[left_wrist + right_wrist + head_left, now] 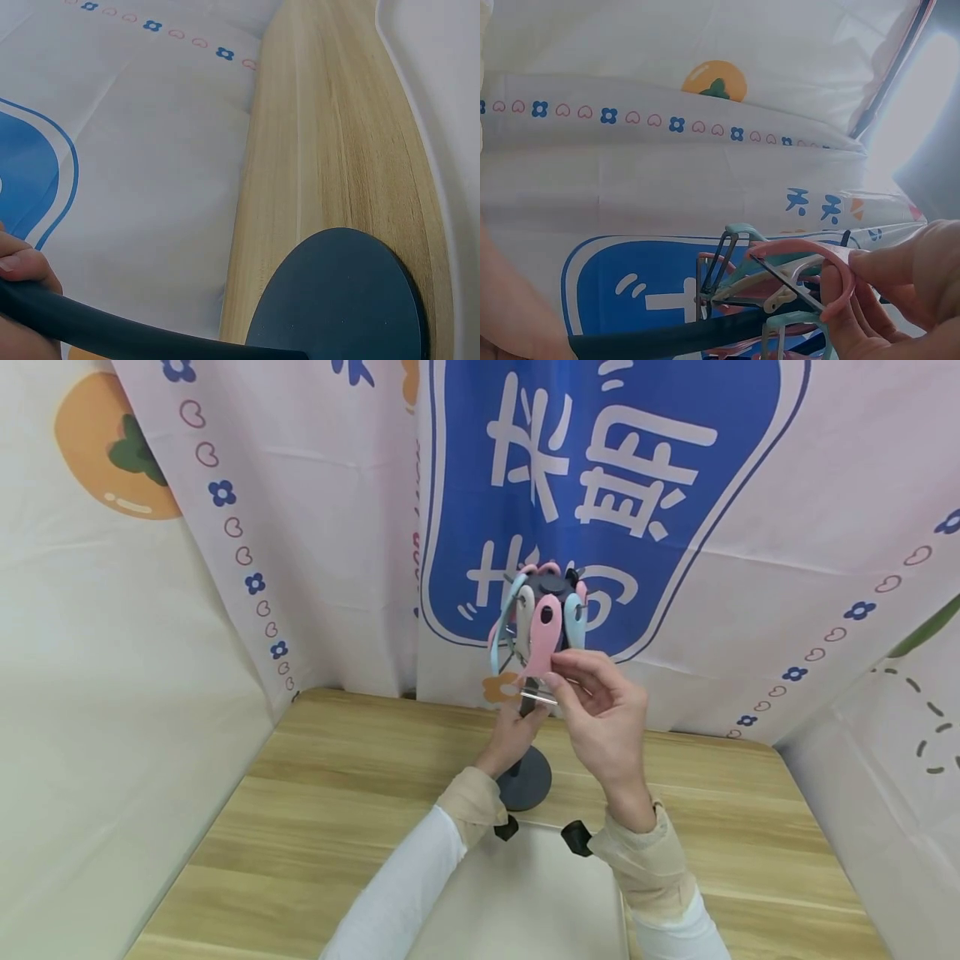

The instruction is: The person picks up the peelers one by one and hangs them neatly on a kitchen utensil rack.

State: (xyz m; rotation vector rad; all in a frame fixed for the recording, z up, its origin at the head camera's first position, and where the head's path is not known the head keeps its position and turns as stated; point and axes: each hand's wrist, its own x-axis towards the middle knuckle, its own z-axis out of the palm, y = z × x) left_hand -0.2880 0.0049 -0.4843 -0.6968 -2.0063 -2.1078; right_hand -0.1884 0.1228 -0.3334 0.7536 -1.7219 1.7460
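Note:
A dark stand (529, 693) with a round base (527, 781) holds several pink, pale blue and white kitchen tools on its top hooks. My left hand (513, 733) grips the post below them; in the left wrist view its fingers curl around the dark post (112, 330). At the front hangs a pink peeler (543, 639), a hook through the hole in its handle and a metal blade at its lower end. My right hand (602, 714) pinches that lower end between thumb and fingers. In the right wrist view, the pink frame (802, 247) curves between the fingertips.
A white board or tray (525, 893) lies in front of the stand on the wooden table (315, 793). Behind the stand hangs a printed cloth (352, 568). A pale blue tool (574, 618) and a white one (524, 614) hang right beside the pink peeler.

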